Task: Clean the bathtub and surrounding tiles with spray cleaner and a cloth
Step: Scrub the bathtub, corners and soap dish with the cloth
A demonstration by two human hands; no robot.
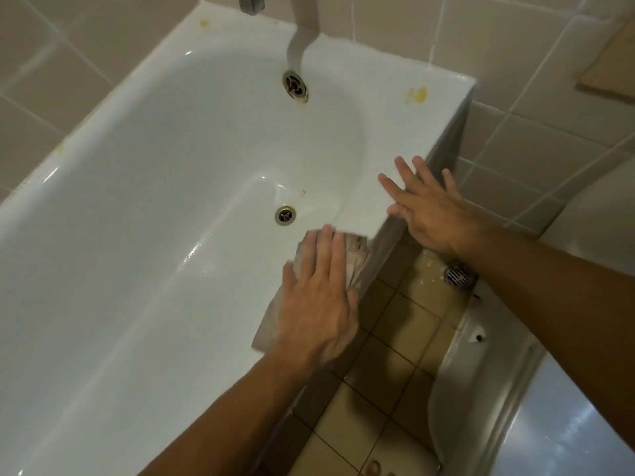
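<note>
A white bathtub (pixel 144 187) fills the left and middle of the head view. My left hand (pixel 318 300) lies flat on a greyish cloth (pixel 271 324), pressing it onto the tub's near rim beside the bottom drain (pixel 285 214). My right hand (pixel 426 207) rests on the rim's corner, fingers spread, holding nothing. The rim has yellow stains (pixel 416 95) near the far right corner and another yellow spot (pixel 204 24) at the far left. No spray bottle is visible.
Beige wall tiles (pixel 536 97) surround the tub. An overflow drain (pixel 294 84) sits below a grey spout (pixel 298 46). Yellowish floor tiles (pixel 388 359) with a floor drain (pixel 458 276) lie right of the tub, beside a white fixture (pixel 457 389).
</note>
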